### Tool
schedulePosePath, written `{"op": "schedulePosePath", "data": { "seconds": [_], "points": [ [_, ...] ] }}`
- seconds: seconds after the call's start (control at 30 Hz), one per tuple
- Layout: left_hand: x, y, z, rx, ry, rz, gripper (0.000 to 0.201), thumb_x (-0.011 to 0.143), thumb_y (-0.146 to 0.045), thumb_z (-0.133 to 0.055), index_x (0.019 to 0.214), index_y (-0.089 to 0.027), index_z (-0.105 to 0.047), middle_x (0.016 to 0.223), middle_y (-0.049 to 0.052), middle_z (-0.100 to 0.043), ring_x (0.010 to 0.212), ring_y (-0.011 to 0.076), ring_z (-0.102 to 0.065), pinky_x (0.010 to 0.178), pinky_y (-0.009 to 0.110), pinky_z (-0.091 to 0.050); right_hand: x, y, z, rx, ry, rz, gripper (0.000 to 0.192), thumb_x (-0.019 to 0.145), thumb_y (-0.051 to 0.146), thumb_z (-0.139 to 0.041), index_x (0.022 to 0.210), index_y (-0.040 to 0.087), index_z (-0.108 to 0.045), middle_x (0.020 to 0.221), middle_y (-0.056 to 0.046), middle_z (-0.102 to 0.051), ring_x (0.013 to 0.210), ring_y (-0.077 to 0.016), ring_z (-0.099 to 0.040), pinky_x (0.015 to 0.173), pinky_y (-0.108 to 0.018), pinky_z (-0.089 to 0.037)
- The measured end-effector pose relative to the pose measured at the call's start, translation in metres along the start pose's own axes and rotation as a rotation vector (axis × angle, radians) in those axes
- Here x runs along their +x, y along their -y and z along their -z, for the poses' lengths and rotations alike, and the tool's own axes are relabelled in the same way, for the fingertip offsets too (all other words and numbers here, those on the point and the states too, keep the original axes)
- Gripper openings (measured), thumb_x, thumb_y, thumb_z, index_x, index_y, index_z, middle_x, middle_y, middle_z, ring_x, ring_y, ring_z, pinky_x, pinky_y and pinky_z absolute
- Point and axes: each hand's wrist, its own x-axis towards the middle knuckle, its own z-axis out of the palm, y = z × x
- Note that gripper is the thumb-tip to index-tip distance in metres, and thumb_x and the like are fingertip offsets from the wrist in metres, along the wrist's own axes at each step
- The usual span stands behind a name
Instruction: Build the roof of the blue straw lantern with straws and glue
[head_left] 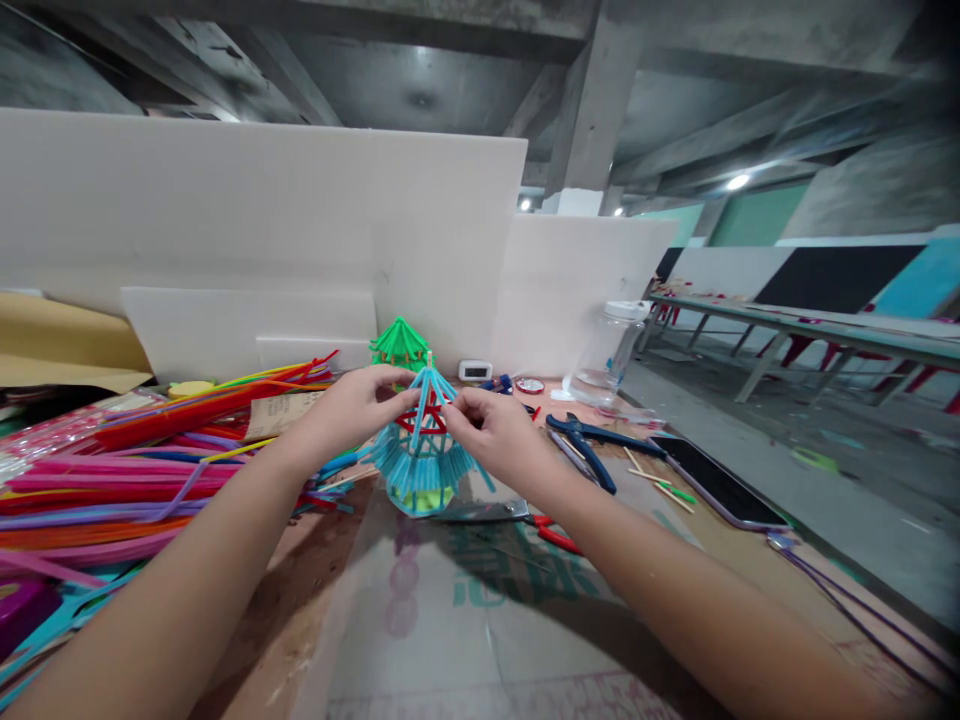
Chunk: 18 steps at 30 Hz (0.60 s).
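Observation:
A small blue pavilion model (420, 465), built from pipe cleaners with red strips near its top and a yellow-green base, stands upright on the cardboard. My left hand (371, 400) reaches to the left side of its pointed top, fingers closed on the blue frame. On the other side my right hand (487, 425) pinches at the edge of the top section; what lies between thumb and fingers is too small to make out. Behind it rises a green pavilion model (400, 342). Scissors (487, 512) with red handles lie beside the blue model's base.
Bundles of coloured pipe cleaners (112, 490) cover the left side. At right are pliers (581, 440), short sticks (660, 480), a phone (720, 480) and a cable (847, 600). A plastic bottle (604, 350) and a small digital timer (475, 371) stand before white boards (450, 240).

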Motion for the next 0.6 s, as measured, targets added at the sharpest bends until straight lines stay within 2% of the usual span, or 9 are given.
{"op": "schedulePosePath", "data": {
  "seconds": [0.27, 0.47, 0.6],
  "points": [
    [0.000, 0.003, 0.000, -0.020, -0.002, -0.017, 0.046, 0.085, -0.050, -0.052, 0.117, -0.020, -0.067, 0.111, 0.006, -0.071, 0.096, 0.0248, -0.066, 0.078, 0.031, -0.053, 0.000, 0.002, 0.000, -0.015, 0.015, 0.012, 0.031, 0.090, 0.036, -0.048, 0.066, 0.017, -0.054, 0.060, 0.002, -0.052, 0.055, -0.0090, -0.044, 0.053, -0.023, -0.028],
    [0.000, 0.006, 0.001, -0.020, 0.001, 0.015, 0.047, 0.085, -0.051, -0.052, 0.118, -0.020, -0.067, 0.105, 0.005, -0.073, 0.089, 0.0235, -0.068, 0.074, 0.029, -0.052, -0.005, 0.003, 0.013, -0.175, 0.126, 0.012, 0.045, 0.092, 0.051, -0.045, 0.064, 0.018, -0.056, 0.055, 0.002, -0.048, 0.051, -0.0090, -0.041, 0.050, -0.026, -0.021],
    [0.000, 0.007, 0.002, -0.058, 0.007, 0.007, 0.045, 0.085, -0.051, -0.052, 0.117, -0.022, -0.068, 0.101, 0.003, -0.074, 0.085, 0.0217, -0.068, 0.071, 0.028, -0.053, -0.007, -0.001, 0.017, -0.174, 0.200, -0.014, 0.046, 0.092, 0.053, -0.044, 0.067, 0.018, -0.060, 0.054, 0.002, -0.050, 0.050, -0.0093, -0.042, 0.048, -0.026, -0.021]
  ]
}}
